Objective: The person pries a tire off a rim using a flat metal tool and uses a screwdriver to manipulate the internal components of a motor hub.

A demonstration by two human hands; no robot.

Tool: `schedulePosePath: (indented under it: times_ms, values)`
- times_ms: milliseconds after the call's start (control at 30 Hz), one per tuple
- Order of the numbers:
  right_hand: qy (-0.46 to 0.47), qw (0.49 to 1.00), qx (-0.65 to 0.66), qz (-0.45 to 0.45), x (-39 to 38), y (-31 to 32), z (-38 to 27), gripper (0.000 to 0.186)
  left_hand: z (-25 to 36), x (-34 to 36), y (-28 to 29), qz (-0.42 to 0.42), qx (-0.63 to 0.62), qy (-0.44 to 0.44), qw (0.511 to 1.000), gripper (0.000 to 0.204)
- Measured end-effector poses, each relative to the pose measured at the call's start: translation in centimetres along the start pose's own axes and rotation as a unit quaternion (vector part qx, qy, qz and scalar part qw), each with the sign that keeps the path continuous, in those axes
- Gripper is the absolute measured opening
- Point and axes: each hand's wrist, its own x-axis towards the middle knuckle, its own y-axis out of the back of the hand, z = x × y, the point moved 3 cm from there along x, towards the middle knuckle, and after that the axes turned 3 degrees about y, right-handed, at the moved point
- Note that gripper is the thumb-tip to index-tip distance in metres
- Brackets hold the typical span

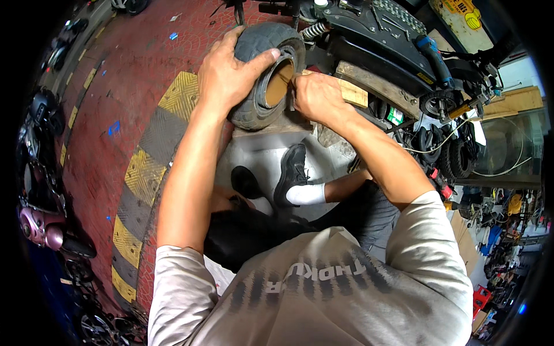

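Small scooter tyre (257,86) stood on edge at the near edge of a wooden board (352,89), beside a black electric scooter (381,34). Left hand (231,72) clasps the tread from above, thumb hooked over the bead, apparently to steady it. Right hand (314,95), fingers curled narrow, presses at the opening where brown cardboard (279,83) shows; any tool is hidden. Striped kerb ramp (144,167) lies left.

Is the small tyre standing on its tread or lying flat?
Standing on its tread: the small tyre rests upright on the wooden board, hollow centre facing sideways.
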Motion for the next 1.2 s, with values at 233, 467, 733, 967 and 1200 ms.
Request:
schedulePosePath:
  times_ms: [233,467,733,967,1200]
  values:
    - [0.041,0.995,-0.091,0.031,2.6,3.6,1.4,0.016,-2.0,0.5,0.2,-0.012,-0.024,0.025,0.999,0.092]
    - [-0.022,0.998,-0.052,-0.022,1.8,1.1,1.8,0.020,-1.2,0.4,0.4,-0.034,-0.066,0.051,0.996,0.089]
    - [-0.091,0.962,0.122,-0.229,0.5,-1.1,0.8,0.033,-0.8,0.4,0.6,-0.027,-0.039,0.044,0.998,0.089]
    - [0.048,0.996,-0.071,-0.020,-0.2,2.8,0.4,0.026,-0.4,0.1,0.5,-0.042,-0.077,0.095,0.992,0.090]
    - [-0.008,0.997,-0.070,-0.030,2.5,1.4,2.1,0.019,-0.8,-0.2,0.7,-0.010,-0.042,0.042,0.998,0.084]
